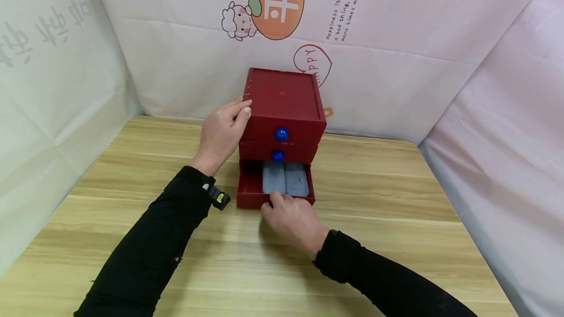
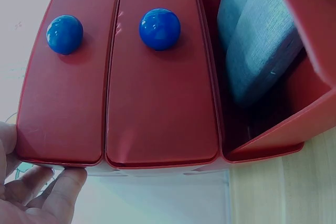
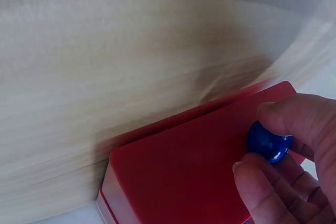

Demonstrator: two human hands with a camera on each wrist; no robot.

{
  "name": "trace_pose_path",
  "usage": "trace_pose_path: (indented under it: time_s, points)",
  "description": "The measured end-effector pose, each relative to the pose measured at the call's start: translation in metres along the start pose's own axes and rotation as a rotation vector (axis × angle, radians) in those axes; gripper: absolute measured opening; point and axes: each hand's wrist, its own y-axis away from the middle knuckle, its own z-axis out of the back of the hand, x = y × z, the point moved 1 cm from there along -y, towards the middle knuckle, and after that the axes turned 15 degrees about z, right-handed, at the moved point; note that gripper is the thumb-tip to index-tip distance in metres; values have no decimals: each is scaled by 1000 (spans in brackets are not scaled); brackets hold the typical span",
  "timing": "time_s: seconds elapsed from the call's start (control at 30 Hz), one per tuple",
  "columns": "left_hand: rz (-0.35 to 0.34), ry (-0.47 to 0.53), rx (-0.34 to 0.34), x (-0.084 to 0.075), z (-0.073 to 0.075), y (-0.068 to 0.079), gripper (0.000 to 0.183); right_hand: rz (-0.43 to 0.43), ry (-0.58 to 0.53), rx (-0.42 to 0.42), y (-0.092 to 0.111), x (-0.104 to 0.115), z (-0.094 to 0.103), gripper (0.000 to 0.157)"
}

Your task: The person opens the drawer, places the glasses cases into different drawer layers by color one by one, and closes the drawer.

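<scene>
A red drawer cabinet [image 1: 284, 94] stands on the wooden table, its three drawers stacked. The bottom drawer [image 1: 251, 199] is pulled out, and two grey-blue blocks [image 1: 274, 178] with rounded corners lie side by side in it. My left hand [image 1: 222, 128] rests against the cabinet's upper left side, fingertips at the top edge. At the bottom drawer's front, my right hand [image 1: 296, 221] pinches its round blue knob [image 3: 269, 142] between thumb and fingers. The top drawer's blue knob [image 1: 281, 134] and the middle drawer's blue knob [image 1: 277, 155] are untouched; both drawers are closed.
Behind the cabinet hangs a pale printed cloth [image 1: 185, 53], with more white cloth at both sides. Light wood tabletop [image 1: 379, 199] extends left, right and in front of the cabinet. A black band [image 1: 218, 195] is on the left wrist.
</scene>
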Motion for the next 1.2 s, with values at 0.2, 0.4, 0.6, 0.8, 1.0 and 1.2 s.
trace_pose_path:
  time_s: [0.2, 0.4, 0.6, 0.8, 1.0, 1.2]
  points:
    - [-4, 3, -3, 1, 0, -1, 45, -8, 19, -26, -3, -4, -5, 12]
    - [6, 16, 2, 0, 0, -1, 45, -14, 20, -40, -5, -8, -7, 12]
    - [14, 19, 4, 0, 0, 0, 45, -22, 0, -32, -9, -12, -10, 11]
    - [5, 11, -5, -1, 0, 0, 44, -32, -5, 0, -12, -17, -13, 10]
    - [0, 7, -11, -1, 0, 0, 44, -41, -19, 27, -15, -20, -15, 7]
    - [-2, 16, -9, 0, 0, 0, 44, -54, -32, 36, -18, -24, -19, 6]
